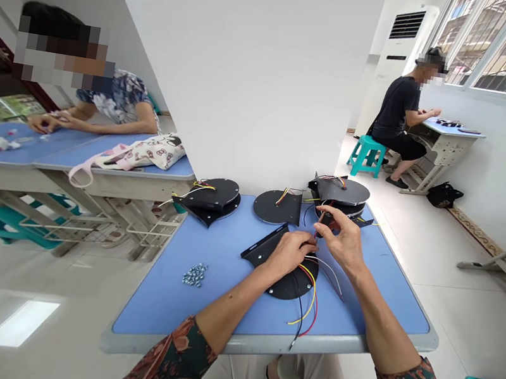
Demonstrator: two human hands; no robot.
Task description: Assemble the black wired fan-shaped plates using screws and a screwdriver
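Observation:
My right hand is closed in a pinch around a small screwdriver with a dark handle, held upright with its tip down at the far edge of a black disc-shaped plate. My left hand lies over that plate, fingers drawn together near the screwdriver's tip; whether they pinch a screw is hidden. Black, red, yellow and white wires run out from the plate across the blue table. A bent black bracket sticks out at the plate's left side. Left of my forearm lies a pile of small silver screws.
Along the table's far side are similar black disc assemblies: one at left, a single plate in the middle, and a stack at right. A white pillar stands behind. Two people sit at other desks, left and far right.

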